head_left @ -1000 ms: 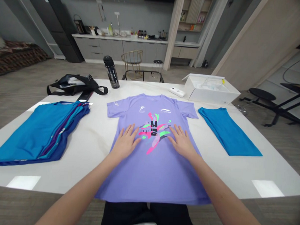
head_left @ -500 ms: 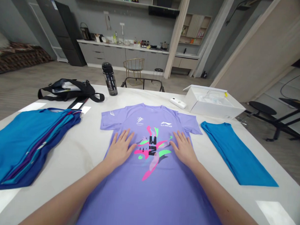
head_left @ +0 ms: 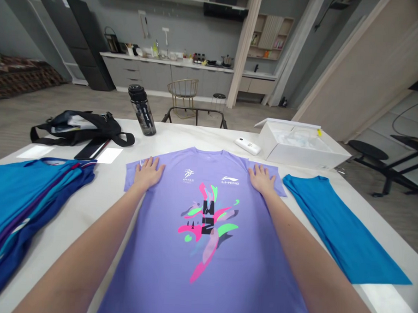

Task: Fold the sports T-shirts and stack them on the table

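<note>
We are judging that uneven pressure could be creasing the lilac, short-sleeved fabric T-shirt: the bare left hand and right hand are lying flat, fingers spread, gripping nothing, at its ten and two o'clock. We are seeing it lying nearly smooth, brightly printed, from centre to six o'clock on the glossy white table.

A light purple short-sleeved T-shirt of smooth fabric lies spread front up on a white table, unfolded, its collar pointing to the far edge and both sleeves out sideways. White logos mark the chest above a pink, green and black print; the hem is out of view.
</note>
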A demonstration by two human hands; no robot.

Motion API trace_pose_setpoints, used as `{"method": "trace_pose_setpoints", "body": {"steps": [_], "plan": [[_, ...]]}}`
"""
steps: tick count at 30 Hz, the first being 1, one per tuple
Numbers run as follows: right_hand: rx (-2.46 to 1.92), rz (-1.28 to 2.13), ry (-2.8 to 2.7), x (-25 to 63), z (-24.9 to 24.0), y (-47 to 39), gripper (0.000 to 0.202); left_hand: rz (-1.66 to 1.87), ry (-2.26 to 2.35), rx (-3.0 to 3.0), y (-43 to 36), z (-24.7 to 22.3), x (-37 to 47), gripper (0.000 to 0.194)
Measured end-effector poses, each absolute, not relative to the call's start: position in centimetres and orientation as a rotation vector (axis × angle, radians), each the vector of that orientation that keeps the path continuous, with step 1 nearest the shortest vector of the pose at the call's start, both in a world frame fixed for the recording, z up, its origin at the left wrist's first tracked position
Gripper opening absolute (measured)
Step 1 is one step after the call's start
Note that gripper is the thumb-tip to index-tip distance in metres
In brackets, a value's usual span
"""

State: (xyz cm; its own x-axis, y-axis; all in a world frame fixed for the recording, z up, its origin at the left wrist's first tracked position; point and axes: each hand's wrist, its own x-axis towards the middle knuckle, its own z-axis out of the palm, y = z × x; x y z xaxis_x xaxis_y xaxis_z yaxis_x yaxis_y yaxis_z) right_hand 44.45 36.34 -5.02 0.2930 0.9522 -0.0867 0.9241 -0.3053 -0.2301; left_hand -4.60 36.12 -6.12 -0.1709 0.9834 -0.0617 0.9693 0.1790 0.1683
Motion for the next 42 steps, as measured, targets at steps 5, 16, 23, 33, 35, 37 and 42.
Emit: {"method": "trace_pose_setpoints", "body": {"steps": [5, 16, 23, 33, 35, 37, 42], "plan": [[-2.490, 0.266, -1.669, 45.2, -5.4, 36.5, 0.083, 0.129, 2.337, 1.895, 36.2, -6.1, -5.6, 0.078], [-1.959, 0.318, -2.274, 35.3, -3.7, 40.9, 0.076, 0.131, 2.018, 2.283, 40.2, -4.2, 3.4, 0.069], [-2.101, 0.319, -2.203, 32.3, -4.9, 43.5, 0.082, 0.160, 1.994, 2.213, 44.5, -5.6, 5.6, 0.072], [-2.090, 0.215, -2.004, 36.7, -3.7, 42.3, 0.078, 0.322, 2.043, 2.287, 43.6, -4.6, 3.5, 0.067], [-2.233, 0.197, -1.858, 39.9, -3.5, 40.9, 0.079, 0.287, 2.132, 2.195, 42.4, -4.6, 1.3, 0.067], [-2.383, 0.204, -1.724, 43.0, -3.7, 39.7, 0.077, 0.223, 2.205, 2.102, 41.2, -4.9, -1.2, 0.069], [-2.471, 0.208, -1.762, 46.8, -5.2, 38.5, 0.078, 0.118, 2.224, 2.050, 39.8, -6.2, -5.6, 0.070]]}}
